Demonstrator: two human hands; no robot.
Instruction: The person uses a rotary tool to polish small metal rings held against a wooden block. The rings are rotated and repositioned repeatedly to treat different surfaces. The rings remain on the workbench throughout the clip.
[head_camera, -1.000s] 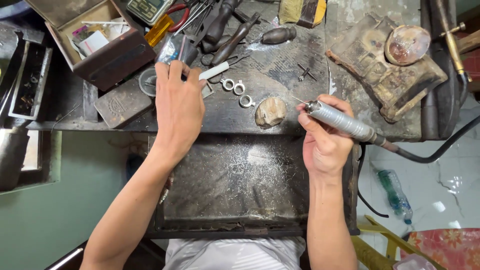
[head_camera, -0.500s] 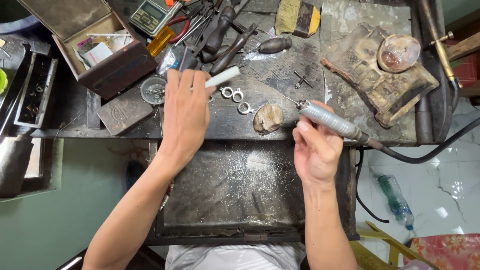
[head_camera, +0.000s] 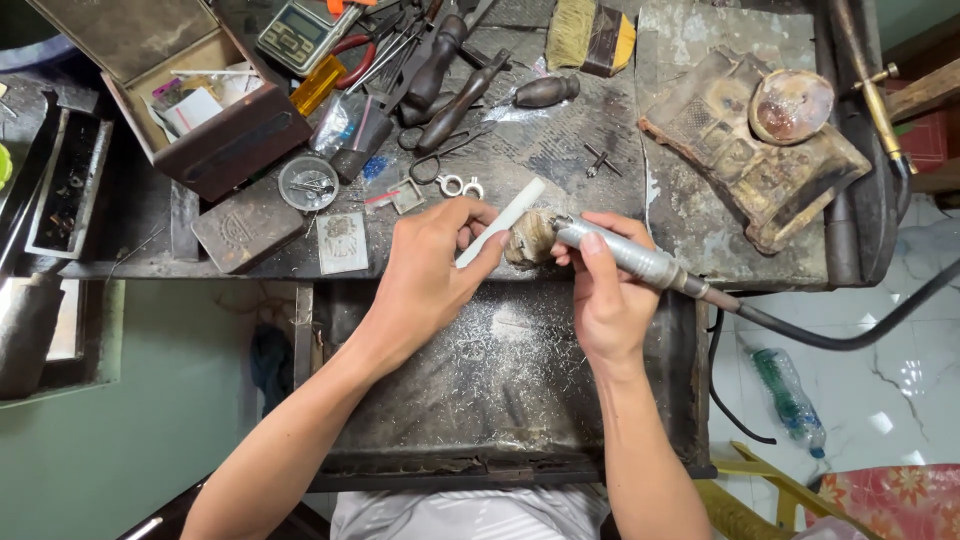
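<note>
The left hand (head_camera: 425, 275) is now closed around a white stick (head_camera: 502, 222), pinching it near its lower end so it points up and right across the middle of the frame. A second ago that hand was stretched out flat toward the tool pile and the stick was just lying there among the bits, so it's been picked up and pulled back to the centre. The right hand (head_camera: 608, 300) is gripping a silver rotary handpiece (head_camera: 625, 255) like a pen, tip aimed left, with its black hose (head_camera: 840, 335) trailing off to the right. It has slid in too, so both hands now meet at the worn wooden bench pin (head_camera: 530, 245) on the edge of the tabletop (head_camera: 590, 120). Looks to me like setup is done and the actual working bit is starting.

Just above the hands sit two small silver rings (head_camera: 460, 185), and there's a round tin (head_camera: 307, 182) further left. Below is a tray (head_camera: 500, 390) dusted with metal filings.
</note>
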